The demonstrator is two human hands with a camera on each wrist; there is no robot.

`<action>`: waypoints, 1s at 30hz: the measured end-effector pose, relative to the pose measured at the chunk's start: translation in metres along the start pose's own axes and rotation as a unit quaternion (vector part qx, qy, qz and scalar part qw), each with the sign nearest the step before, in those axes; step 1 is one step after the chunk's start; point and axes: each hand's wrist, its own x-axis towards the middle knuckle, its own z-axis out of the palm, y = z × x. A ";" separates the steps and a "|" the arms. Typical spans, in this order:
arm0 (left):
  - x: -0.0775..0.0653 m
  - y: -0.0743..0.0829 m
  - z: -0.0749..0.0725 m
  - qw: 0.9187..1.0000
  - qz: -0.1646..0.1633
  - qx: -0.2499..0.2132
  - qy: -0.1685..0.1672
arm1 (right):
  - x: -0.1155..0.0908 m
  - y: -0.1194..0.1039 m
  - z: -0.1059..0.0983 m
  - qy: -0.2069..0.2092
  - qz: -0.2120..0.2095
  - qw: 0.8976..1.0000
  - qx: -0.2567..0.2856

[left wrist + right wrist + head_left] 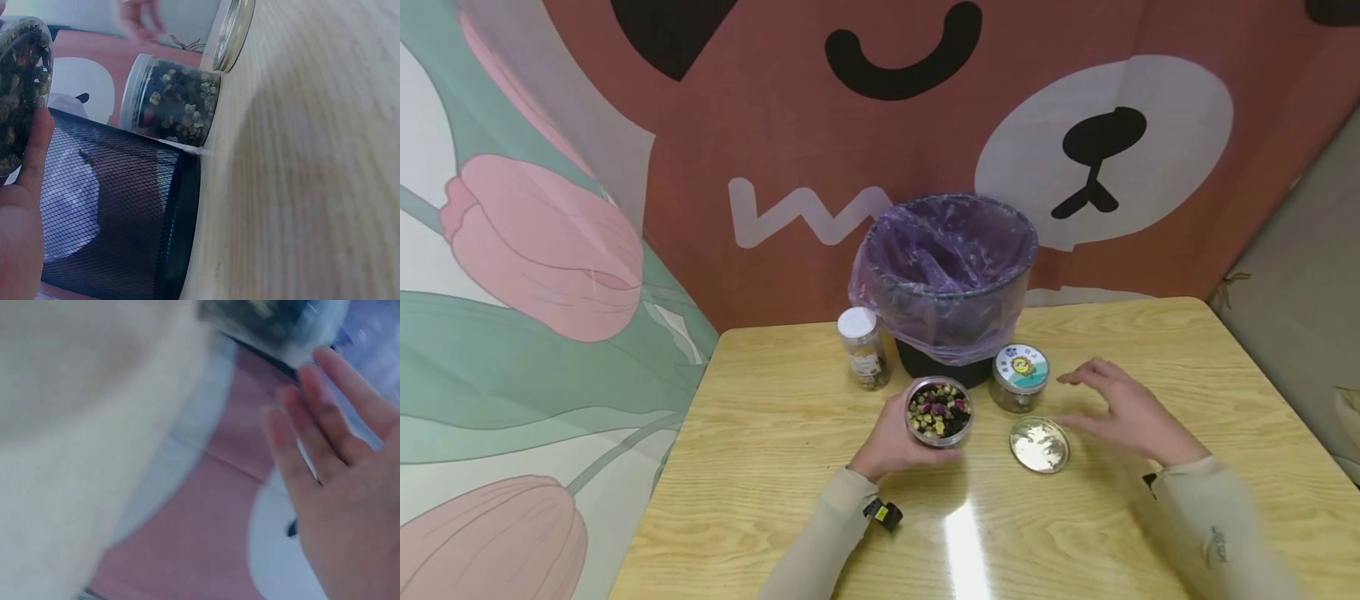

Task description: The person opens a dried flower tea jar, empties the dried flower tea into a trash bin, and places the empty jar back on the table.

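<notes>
My left hand [898, 442] grips a clear jar [938, 411] without a lid, full of dried flowers and dark tea bits with a few pink rosebuds. In the left wrist view the jar's side [22, 94] shows above the table. My right hand [1131, 412] is in the air at the right, its fingers spread and holding nothing. Between the hands, a round lid [1039, 445] lies on the table with its shiny gold underside up. Behind that lid stands a second jar [1017, 392] with a printed white and teal lid [1021, 367].
A mesh bin [134, 200] lined with a purple bag [951, 308] stands at the table's back edge. Left of it is a taller clear jar [867, 362] with a white cap. Behind the wooden table [760, 467] hangs a printed cloth [775, 275].
</notes>
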 end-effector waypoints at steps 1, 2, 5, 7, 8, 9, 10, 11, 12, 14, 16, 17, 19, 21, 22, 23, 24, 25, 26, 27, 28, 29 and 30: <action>0.000 0.001 -0.001 1.000 0.002 0.004 0.001 | 0.005 -0.004 -0.007 0.025 0.000 1.000 -0.003; -0.001 0.002 -0.002 1.000 0.005 0.009 0.002 | 0.011 -0.007 -0.014 0.052 0.000 0.999 -0.005; -0.001 0.006 -0.007 0.999 0.020 0.031 0.005 | 0.029 -0.018 -0.034 0.128 -0.012 0.992 -0.005; -0.002 0.011 -0.011 0.999 0.033 0.042 0.007 | 0.041 -0.025 -0.046 0.172 -0.030 0.985 -0.003; -0.002 0.014 -0.013 0.998 0.038 0.043 0.009 | 0.047 -0.028 -0.051 0.191 -0.042 0.981 -0.003; -0.002 0.016 -0.015 0.998 0.041 0.042 0.012 | 0.053 -0.031 -0.055 0.207 -0.056 0.977 -0.001; -0.001 0.019 -0.017 0.998 0.045 0.039 0.014 | 0.059 -0.033 -0.058 0.220 -0.071 0.973 0.000; -0.001 0.022 -0.020 0.998 0.047 0.034 0.018 | 0.065 -0.037 -0.060 0.229 -0.084 0.970 0.001; -0.001 0.025 -0.022 0.998 0.045 0.025 0.021 | 0.071 -0.040 -0.061 0.235 -0.097 0.967 0.000; -0.001 0.032 -0.026 0.999 0.039 0.008 0.029 | 0.081 -0.046 -0.060 0.243 -0.124 0.962 0.001; -0.001 0.040 -0.030 0.999 0.037 -0.006 0.038 | 0.092 -0.052 -0.058 0.247 -0.149 0.958 0.001; 0.000 0.044 -0.032 0.998 0.039 -0.011 0.042 | 0.097 -0.055 -0.056 0.247 -0.162 0.955 -0.001; 0.001 0.051 -0.036 0.997 0.051 -0.017 0.049 | 0.108 -0.062 -0.052 0.246 -0.183 0.952 -0.001; 0.003 0.057 -0.041 0.995 0.076 -0.008 0.058 | 0.117 -0.068 -0.048 0.240 -0.198 0.950 -0.001; 0.006 0.060 -0.044 0.994 0.090 -0.004 0.062 | 0.121 -0.070 -0.046 0.236 -0.203 0.950 -0.002; 0.009 0.064 -0.047 0.992 0.107 0.002 0.068 | 0.125 -0.073 -0.044 0.228 -0.206 0.952 -0.003; 0.012 0.068 -0.051 0.990 0.120 0.011 0.077 | 0.129 -0.075 -0.042 0.221 -0.208 0.953 -0.003; 0.015 0.072 -0.055 0.988 0.129 0.017 0.085 | 0.132 -0.076 -0.040 0.213 -0.210 0.954 -0.003; 0.018 0.075 -0.058 0.986 0.138 0.021 0.094 | 0.134 -0.078 -0.038 0.208 -0.212 0.955 -0.002; 0.022 0.080 -0.062 0.984 0.141 0.023 0.103 | 0.137 -0.079 -0.036 0.203 -0.214 0.956 -0.003; 0.025 0.083 -0.066 0.983 0.143 0.024 0.113 | 0.140 -0.080 -0.034 0.199 -0.216 0.956 -0.003; 0.027 0.087 -0.069 0.982 0.143 0.022 0.122 | 0.142 -0.081 -0.032 0.196 -0.218 0.956 -0.006; 0.030 0.090 -0.072 0.981 0.140 0.020 0.132 | 0.144 -0.081 -0.031 0.197 -0.222 0.955 -0.010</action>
